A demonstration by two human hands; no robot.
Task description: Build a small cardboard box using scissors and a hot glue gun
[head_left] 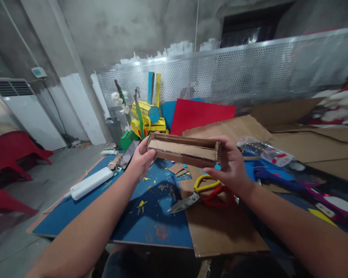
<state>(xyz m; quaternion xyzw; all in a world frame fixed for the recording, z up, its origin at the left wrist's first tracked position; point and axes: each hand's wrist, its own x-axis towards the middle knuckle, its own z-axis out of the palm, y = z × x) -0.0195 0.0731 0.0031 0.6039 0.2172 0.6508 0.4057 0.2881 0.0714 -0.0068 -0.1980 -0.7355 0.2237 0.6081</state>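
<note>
A long, narrow cardboard box [182, 150] is held up above the table between both hands, its open side facing me. My left hand [143, 160] grips its left end, with the thumb on the front edge. At the right end, my right hand [227, 164] is closed around the box with its thumb underneath. Below it lie scissors [195, 197] with one yellow and one red handle, blades pointing left. They rest partly on a flat cardboard sheet [223, 231] at the table's front edge.
On the blue table [150, 227] are paper scraps and a white power strip [91, 183]. Yellow and blue paper models [150, 114] and a red sheet [201, 116] stand behind. To the right lie a purple and blue tool [316, 197], a plastic bag [266, 150] and cardboard [313, 146].
</note>
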